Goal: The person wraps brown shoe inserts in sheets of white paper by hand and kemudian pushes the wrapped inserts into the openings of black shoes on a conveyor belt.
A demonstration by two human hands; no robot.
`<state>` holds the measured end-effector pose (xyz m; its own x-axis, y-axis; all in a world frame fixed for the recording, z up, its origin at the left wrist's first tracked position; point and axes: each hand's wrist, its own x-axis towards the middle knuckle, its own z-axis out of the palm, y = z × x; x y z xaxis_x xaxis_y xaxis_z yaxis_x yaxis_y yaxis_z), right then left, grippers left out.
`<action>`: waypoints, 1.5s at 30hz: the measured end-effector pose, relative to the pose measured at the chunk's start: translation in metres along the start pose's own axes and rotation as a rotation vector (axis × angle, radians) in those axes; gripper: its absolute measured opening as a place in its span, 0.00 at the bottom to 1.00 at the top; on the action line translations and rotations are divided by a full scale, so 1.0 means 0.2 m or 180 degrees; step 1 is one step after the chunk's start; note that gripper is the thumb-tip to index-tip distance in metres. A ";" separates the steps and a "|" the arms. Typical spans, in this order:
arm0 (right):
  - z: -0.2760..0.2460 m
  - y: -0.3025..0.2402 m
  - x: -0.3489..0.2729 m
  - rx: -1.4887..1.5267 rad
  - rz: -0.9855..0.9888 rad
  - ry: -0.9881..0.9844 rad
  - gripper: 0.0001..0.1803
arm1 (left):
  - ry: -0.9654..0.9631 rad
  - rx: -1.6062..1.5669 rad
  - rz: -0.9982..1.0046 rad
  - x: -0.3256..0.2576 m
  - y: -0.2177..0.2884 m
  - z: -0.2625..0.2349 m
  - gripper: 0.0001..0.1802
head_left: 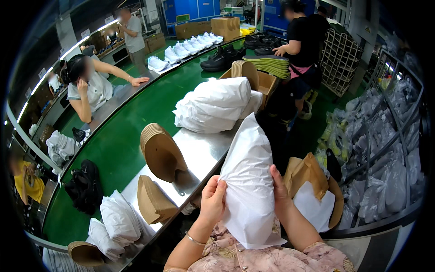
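Observation:
Upright in front of my chest is a white paper bundle [248, 181], pointed at the top, wider below and creased. My left hand [213, 199] is closed on its left edge, thumb over the paper. On the opposite edge my right hand [280, 187] grips it, with the thumb up and the fingers partly hidden behind. Beyond it, a pile of white paper bundles [213, 106] lies on the metal ledge [199, 147]. To the left, stacked curved brown cardboard pieces [161, 152] and another cardboard stack [153, 199] stand on the same ledge.
A green conveyor belt [120, 156] curves past, carrying black shoes [86, 186] and white shoes [181, 49]. Green insoles [267, 65] lie by a cardboard box. At right, a metal rack [385, 149] holds plastic-bagged items. Co-workers [97, 86] stand around the line.

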<state>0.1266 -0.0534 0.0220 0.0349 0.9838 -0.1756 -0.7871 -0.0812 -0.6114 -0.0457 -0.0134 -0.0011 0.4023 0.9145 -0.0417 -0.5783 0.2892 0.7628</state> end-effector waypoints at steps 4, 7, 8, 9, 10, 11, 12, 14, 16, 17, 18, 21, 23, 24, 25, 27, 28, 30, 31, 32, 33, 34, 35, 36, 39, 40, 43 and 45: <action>0.03 0.06 0.02 -0.0159 0.0412 0.0005 0.43 | 0.0228 -0.0204 0.0379 0.00 0.02 0.14 0.12; 0.10 0.07 0.01 0.0355 0.0486 -0.0018 0.38 | 0.0241 -0.0409 0.0254 0.01 0.01 0.14 0.14; 0.11 0.07 0.01 0.0422 0.0542 -0.0052 0.38 | 0.0275 -0.0460 0.0260 0.02 0.01 0.15 0.16; 0.12 0.07 0.01 0.0489 0.0599 -0.0084 0.38 | 0.0309 -0.0512 0.0265 0.02 0.00 0.15 0.17; 0.12 0.07 0.01 0.0554 0.0646 -0.0119 0.38 | 0.0333 -0.0564 0.0272 0.02 0.00 0.16 0.19; 0.09 0.08 0.02 0.0334 0.0575 -0.0113 0.40 | 0.0501 -0.0222 0.0442 0.03 -0.02 0.13 0.18; 0.03 0.09 0.03 0.0113 0.0504 -0.0106 0.42 | 0.0669 0.0120 0.0609 0.04 -0.07 0.08 0.17; 0.00 0.10 0.05 -0.0263 0.0306 -0.0120 0.44 | 0.0953 0.0503 0.0803 0.05 -0.08 0.06 0.16; -0.01 0.11 0.05 -0.0544 0.0063 -0.0090 0.44 | 0.1202 0.0576 0.0782 0.05 -0.10 0.07 0.15; -0.01 0.12 0.05 -0.0462 -0.0029 -0.0035 0.41 | 0.1299 0.0792 0.0837 0.04 -0.09 0.08 0.15; -0.01 0.13 0.04 -0.0376 -0.0118 0.0018 0.38 | 0.1402 0.1006 0.0892 0.02 -0.07 0.09 0.14; -0.01 0.13 0.01 -0.0304 -0.0270 0.0107 0.34 | 0.1281 0.1235 0.1160 0.00 -0.05 0.11 0.18; -0.05 0.12 0.01 -0.0455 -0.0440 0.0163 0.34 | 0.0841 0.1184 0.0865 -0.01 -0.05 0.11 0.17; -0.06 0.10 0.01 -0.0626 -0.0613 0.0203 0.34 | 0.0682 0.1074 0.0793 -0.02 -0.04 0.12 0.17; -0.07 0.10 0.01 -0.0792 -0.0757 0.0272 0.34 | 0.0581 0.0986 0.0724 -0.03 -0.03 0.14 0.16; -0.05 0.08 0.01 -0.1344 -0.1255 0.0429 0.36 | 0.0366 0.0811 0.0588 -0.02 -0.02 0.15 0.14; 0.05 0.07 -0.01 -0.1419 -0.1321 0.0498 0.40 | 0.0163 0.0561 -0.0104 -0.02 -0.08 0.01 0.14; 0.08 0.06 -0.02 -0.1445 -0.1005 0.0310 0.42 | -0.0199 0.0241 -0.0333 -0.03 -0.03 0.03 0.16; 0.08 0.05 -0.02 -0.1441 -0.0859 0.0229 0.43 | -0.0394 0.0096 -0.0457 -0.02 -0.01 0.04 0.18; 0.05 0.06 -0.01 -0.1079 -0.0611 0.0011 0.45 | -0.0494 0.0086 -0.0588 -0.01 -0.01 0.00 0.26; 0.02 0.07 -0.01 -0.0908 -0.0398 -0.0170 0.46 | -0.0715 -0.0142 -0.0679 0.00 0.00 -0.04 0.27; 0.00 0.08 0.00 -0.0740 -0.0180 -0.0339 0.46 | -0.0933 -0.0381 -0.0779 0.02 0.01 -0.07 0.29; -0.02 0.09 0.00 -0.0571 0.0036 -0.0505 0.46 | -0.1151 -0.0621 -0.0880 0.03 0.01 -0.10 0.30; -0.02 0.11 -0.01 -0.0471 0.0092 -0.0494 0.47 | -0.1308 -0.0790 -0.0932 0.04 -0.01 -0.13 0.28; 0.04 0.12 0.04 -0.0353 0.0281 -0.0369 0.46 | -0.0876 -0.1241 -0.0875 0.04 -0.02 -0.08 0.36; 0.04 0.13 0.06 -0.0320 0.0396 -0.0255 0.47 | -0.0725 -0.1017 -0.0886 0.05 0.00 -0.06 0.43; 0.06 0.14 0.08 -0.0689 0.0232 -0.0047 0.47 | -0.0360 -0.1276 -0.1324 0.06 -0.05 -0.10 0.42; 0.13 0.15 0.09 -0.1308 -0.0202 0.0234 0.45 | -0.0199 -0.1518 -0.1526 0.04 -0.06 -0.10 0.42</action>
<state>0.0882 -0.0343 0.0206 0.1310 0.9761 -0.1732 -0.4714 -0.0923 -0.8770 -0.0491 -0.0032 -0.0236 0.7243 0.6402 -0.2559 -0.5697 0.7648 0.3008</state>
